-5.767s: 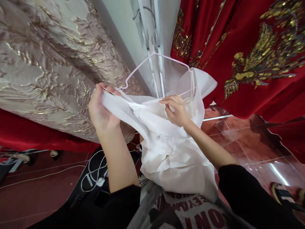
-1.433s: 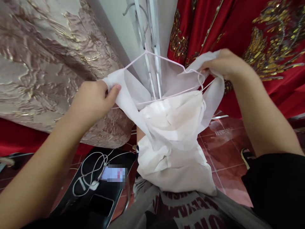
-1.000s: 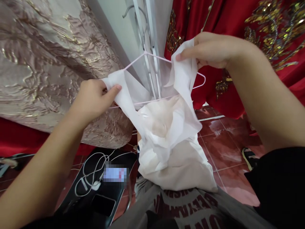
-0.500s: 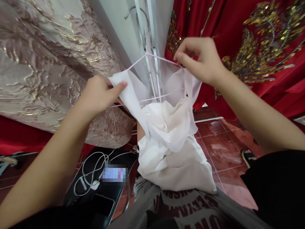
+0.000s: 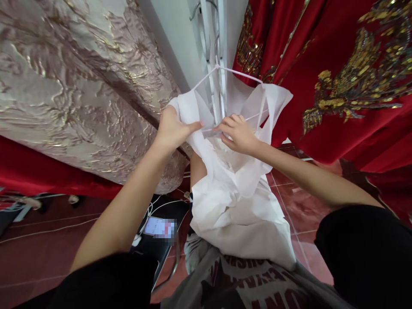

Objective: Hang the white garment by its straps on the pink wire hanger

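A white garment [image 5: 238, 201] hangs on a thin pale wire hanger [image 5: 240, 74], which is hooked on a white rail [image 5: 215, 38] above. Its two shoulders lie over the hanger's ends, and the rest falls in folds down to my lap. My left hand [image 5: 172, 128] pinches the fabric at the garment's left shoulder, thumb pressed on the cloth. My right hand [image 5: 236, 134] is closed on the fabric at the hanger's lower bar, in the middle of the neckline.
A pale gold brocade dress [image 5: 74, 86] hangs at the left. A red dress with gold sequin embroidery [image 5: 337, 73] hangs at the right. Below lie a black chair seat with a phone [image 5: 159, 226] and white cable, and a glossy red tiled floor [image 5: 305, 206].
My right hand has come down from the hanger's right shoulder to the middle of its lower bar. The garment's right strap now lies over the hanger's end. My left hand has shifted right.
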A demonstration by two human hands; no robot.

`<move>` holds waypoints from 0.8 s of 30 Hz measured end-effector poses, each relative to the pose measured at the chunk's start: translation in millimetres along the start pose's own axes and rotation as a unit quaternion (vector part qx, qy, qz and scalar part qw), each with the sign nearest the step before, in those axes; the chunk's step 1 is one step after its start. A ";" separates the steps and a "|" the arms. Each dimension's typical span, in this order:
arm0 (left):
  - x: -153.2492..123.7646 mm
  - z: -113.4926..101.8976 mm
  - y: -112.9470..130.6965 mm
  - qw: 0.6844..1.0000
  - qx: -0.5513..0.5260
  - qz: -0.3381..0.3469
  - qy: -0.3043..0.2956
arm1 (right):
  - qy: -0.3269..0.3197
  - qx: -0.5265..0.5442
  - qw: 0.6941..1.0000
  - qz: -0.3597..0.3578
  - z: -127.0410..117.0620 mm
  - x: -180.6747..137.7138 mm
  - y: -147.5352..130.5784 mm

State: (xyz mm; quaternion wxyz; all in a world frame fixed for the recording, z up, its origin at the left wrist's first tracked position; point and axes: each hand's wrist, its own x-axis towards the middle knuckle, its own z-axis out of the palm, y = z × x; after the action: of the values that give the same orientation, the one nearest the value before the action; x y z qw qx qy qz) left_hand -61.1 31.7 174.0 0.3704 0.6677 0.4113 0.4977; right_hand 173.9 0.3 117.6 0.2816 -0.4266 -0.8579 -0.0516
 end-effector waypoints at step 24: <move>-67.6 -15.6 -28.1 0.930 -0.313 -0.188 -0.035 | 0.067 0.106 0.992 -0.036 -3.2 -12.7 -36.0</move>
State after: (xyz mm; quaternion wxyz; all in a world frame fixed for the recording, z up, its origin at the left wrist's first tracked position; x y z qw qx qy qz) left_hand -92.5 -18.2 127.8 0.6613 0.4458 0.3395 0.4987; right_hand 154.0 -32.4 119.0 0.3797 -0.3591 -0.8526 0.0012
